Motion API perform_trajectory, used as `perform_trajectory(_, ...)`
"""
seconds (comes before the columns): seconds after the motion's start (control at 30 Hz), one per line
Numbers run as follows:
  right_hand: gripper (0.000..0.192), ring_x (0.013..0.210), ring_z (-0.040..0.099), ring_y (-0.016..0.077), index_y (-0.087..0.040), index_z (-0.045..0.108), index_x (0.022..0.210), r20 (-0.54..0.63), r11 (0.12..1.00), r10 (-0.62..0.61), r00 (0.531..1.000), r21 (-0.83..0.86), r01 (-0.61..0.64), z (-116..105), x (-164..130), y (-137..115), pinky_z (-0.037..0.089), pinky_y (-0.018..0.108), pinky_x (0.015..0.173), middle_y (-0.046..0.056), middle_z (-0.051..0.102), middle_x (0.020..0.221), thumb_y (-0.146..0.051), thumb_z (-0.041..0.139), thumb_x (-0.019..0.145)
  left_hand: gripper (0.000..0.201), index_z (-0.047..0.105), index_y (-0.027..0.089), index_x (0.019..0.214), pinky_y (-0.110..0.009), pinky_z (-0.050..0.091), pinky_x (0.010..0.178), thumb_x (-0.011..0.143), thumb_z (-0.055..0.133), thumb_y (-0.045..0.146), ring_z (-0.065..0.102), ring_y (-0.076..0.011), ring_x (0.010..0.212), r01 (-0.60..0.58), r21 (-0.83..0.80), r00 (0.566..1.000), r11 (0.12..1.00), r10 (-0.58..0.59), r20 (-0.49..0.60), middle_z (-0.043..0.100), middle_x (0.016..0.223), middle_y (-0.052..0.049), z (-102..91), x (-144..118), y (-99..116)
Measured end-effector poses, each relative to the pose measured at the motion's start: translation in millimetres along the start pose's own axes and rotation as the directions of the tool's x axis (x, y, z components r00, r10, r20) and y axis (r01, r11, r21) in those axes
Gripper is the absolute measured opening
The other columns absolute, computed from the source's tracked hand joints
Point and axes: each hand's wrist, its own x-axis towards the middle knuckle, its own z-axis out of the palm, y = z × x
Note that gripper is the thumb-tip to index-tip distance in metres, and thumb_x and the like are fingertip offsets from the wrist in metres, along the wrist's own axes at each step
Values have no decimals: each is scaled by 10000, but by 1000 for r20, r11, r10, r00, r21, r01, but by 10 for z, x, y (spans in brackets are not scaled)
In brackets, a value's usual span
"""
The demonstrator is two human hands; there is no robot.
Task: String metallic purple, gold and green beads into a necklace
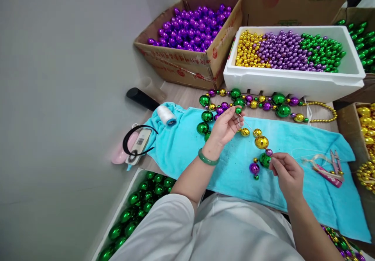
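My left hand [226,126] pinches a small green bead [238,110] over the turquoise towel [181,144]. From it a taut cord [248,123] runs down to a large gold bead [261,142]. My right hand [288,172] has its fingertips closed on a larger green bead [265,160] on the same strand. Below that bead hang a purple bead [254,168] and a tiny green one. Loose gold beads [245,132] lie near my left hand, and large green beads [202,128] rest just beyond that wrist.
A finished-looking bead necklace [283,110] lies along the back. Behind it stand a white foam box [293,79] of small beads and a carton [181,66] of purple beads. Thread spool [166,115] and black headband [126,142] sit left; pliers [336,162] lie right.
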Motion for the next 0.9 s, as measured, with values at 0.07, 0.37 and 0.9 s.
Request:
perform_trajectory(0.07,135,453,449,71,-164,639,833,-3,1000,1,1000,-7,-1,-3,-7,10,355,198,416,-16,571,568,-298,632,844,156,655,137,938,-196,513,594,900,573,264,642,-94,635,20,-12,1000,1000,-20,7,688,755,-35,-17,8,-9)
perform_trajectory(0.37,139,455,440,69,-168,638,844,17,1000,10,1000,-7,-9,-2,-4,37,343,201,420,-21,564,572,-306,626,854,160,647,134,907,-196,510,597,869,617,287,627,-82,629,-24,54,999,998,23,22,682,776,-30,-26,-8,-16)
perform_trajectory(0.9,162,475,491,77,-174,613,843,-57,990,83,995,117,-76,-82,67,141,369,192,421,0,630,634,-324,671,822,174,679,164,979,-311,471,856,869,579,254,605,-171,914,-245,970,894,-8,386,229,677,988,-67,-404,51,91)
